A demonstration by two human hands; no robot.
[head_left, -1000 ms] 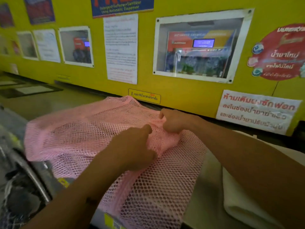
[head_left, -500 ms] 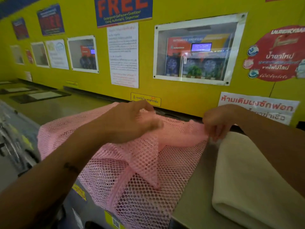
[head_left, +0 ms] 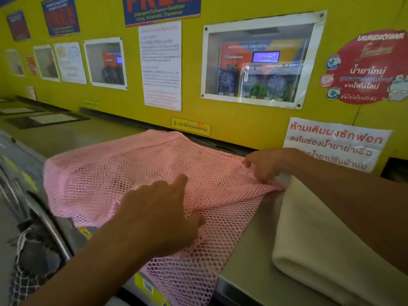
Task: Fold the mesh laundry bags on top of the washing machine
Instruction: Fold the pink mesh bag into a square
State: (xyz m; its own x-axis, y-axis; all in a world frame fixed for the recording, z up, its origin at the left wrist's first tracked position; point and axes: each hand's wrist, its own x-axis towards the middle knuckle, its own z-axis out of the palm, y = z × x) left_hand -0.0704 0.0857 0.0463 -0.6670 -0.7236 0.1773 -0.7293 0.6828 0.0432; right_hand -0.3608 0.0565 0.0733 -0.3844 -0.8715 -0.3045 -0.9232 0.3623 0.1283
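the yellow wall [head_left: 254, 120] fills the far side of your view, plastered with posters and notices, a white-framed window [head_left: 258, 60] set into it showing a dispenser with a small lit screen, and a white sign with red lettering [head_left: 335, 142] low on the right. below it runs the grey washing machine top [head_left: 245, 259], stretching away to the far left. and there's the pink mesh laundry bag [head_left: 114, 173], spread wide over that top, its far edge close up by the wall, its near part spilling over the front edge of the machine and hanging down past a yellow sticker. a raised fold runs across it from the middle out to the right edge. on the right, just beside the bag, a folded cream cloth [head_left: 331, 246] lies on the machine top, its far corner meeting the pink mesh. your right arm crosses above that cloth. now your left hand [head_left: 163, 215] is down on the near middle of the bag, fingers curled loosely, index finger pointing away from you, thumb pressed against the mesh; whether any mesh is actually pinched under it, i cannot tell. your right hand [head_left: 268, 165] is at the bag's right edge, fingertips bent down and nipping the mesh right where the fold ends, index finger stuck out to the left. down at the near left, a dark netted bundle [head_left: 28, 268] sits low beside the machine front, too blurred to make out.
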